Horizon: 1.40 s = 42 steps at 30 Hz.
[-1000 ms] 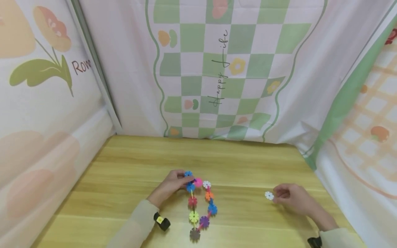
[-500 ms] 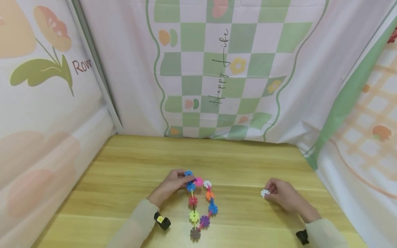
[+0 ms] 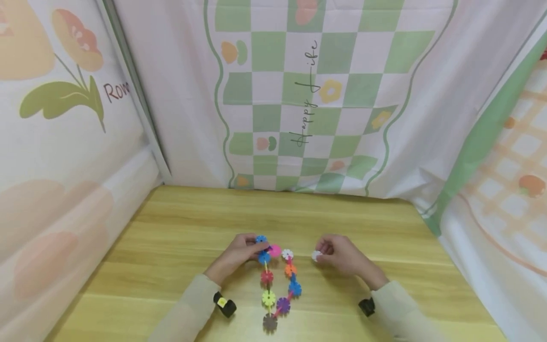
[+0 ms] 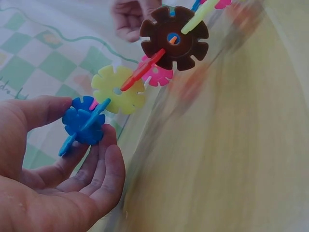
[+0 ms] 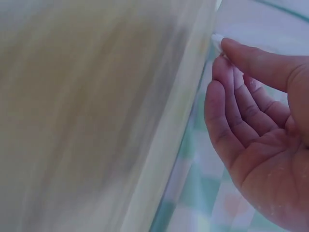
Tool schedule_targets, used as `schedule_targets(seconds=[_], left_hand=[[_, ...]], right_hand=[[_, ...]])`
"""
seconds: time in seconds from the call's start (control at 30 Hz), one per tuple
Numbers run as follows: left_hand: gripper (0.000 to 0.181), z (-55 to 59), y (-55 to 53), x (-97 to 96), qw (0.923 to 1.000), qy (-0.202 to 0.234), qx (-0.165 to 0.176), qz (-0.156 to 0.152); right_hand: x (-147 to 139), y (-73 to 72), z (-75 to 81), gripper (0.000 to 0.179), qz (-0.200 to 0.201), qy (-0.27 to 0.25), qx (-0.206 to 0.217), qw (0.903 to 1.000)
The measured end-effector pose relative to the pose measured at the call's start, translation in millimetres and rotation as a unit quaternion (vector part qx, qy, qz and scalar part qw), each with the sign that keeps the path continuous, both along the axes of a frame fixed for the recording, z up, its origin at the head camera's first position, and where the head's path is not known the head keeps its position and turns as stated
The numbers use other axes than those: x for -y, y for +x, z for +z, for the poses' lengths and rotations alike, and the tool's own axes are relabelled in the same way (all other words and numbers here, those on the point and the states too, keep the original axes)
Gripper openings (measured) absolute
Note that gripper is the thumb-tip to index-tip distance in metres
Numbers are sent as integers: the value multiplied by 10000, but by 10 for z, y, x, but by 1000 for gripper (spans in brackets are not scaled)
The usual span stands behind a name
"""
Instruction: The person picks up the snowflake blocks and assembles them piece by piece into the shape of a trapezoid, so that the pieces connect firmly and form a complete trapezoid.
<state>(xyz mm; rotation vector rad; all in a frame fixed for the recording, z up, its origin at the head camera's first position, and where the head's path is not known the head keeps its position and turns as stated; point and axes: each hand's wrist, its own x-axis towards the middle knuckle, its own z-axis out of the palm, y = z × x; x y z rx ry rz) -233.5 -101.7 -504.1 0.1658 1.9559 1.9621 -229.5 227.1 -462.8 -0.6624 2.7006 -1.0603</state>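
My left hand (image 3: 236,252) pinches the blue end of a chain of plastic snowflake discs between thumb and fingers. From there the slotted discs bend round in a long loop: blue (image 3: 264,257), red (image 3: 267,276), yellow (image 3: 268,298), brown (image 3: 270,323), purple (image 3: 283,305), blue, orange (image 3: 290,270) and a white disc (image 3: 287,254) at the other end. A pink disc (image 3: 275,251) sits beside the left fingertips. To the right of that white end, my right hand (image 3: 344,256) holds a loose white snowflake disc (image 3: 315,256) between thumb and forefinger; its edge also shows in the right wrist view.
The wood-grain table (image 3: 196,213) lies under both hands. A green-and-white checked cloth (image 3: 299,118) hangs along its far edge, with printed cloth walls (image 3: 77,156) at the left and right sides. Black bands (image 3: 224,305) are on both wrists.
My right hand has moved left with the loose white disc, from the right part of the table to close beside the chain. The left hand and the chain stay nearly still.
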Motion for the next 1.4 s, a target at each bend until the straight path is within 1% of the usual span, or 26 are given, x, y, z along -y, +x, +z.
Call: schedule_targets(seconds=[0.17, 0.3, 0.4, 0.53, 0.7, 0.77, 0.87, 0.97, 1.07, 1.17, 1.27, 1.4], left_hand=[[32, 4, 2, -10, 10000, -37, 0, 25], [33, 1, -12, -20, 10000, -39, -13, 47], [35, 1, -21, -21, 10000, -53, -30, 79], [37, 10, -24, -16, 9998, -121, -58, 132], [36, 23, -17, -13, 9997, -172, -115, 161], [35, 21, -14, -12, 9996, -176, -110, 170], [33, 16, -13, -7, 9997, -147, -106, 179], [31, 17, -7, 2, 9997, -106, -93, 192], [29, 29, 3, 14, 9997, -87, -96, 223], [28, 37, 11, 22, 9995, -100, -111, 268], [27, 41, 11, 26, 9994, -88, -69, 341], [28, 38, 3, 40, 9993, 27, -75, 377]], right_hand=[[411, -21, 10, 13, 374, -159, -148, 9991], [623, -11, 20, 9, 609, -209, -229, 9977], [710, -3, 26, 8, 690, -220, -277, 9970], [764, 0, 13, 8, 705, -181, -317, 9968], [811, 6, -4, 7, 716, -197, -321, 9967], [832, 12, -3, 7, 754, -223, -392, 9961], [876, 26, 7, 6, 813, -197, -619, 9946], [929, 45, 19, 8, 825, -88, -1030, 9912], [973, 64, 24, 12, 825, 75, -1579, 9840], [1009, 85, 26, 15, 800, 176, -1955, 9773], [1032, 97, 20, 16, 737, 194, -2102, 9747], [1042, 98, 12, 15, 685, 118, -2158, 9740]])
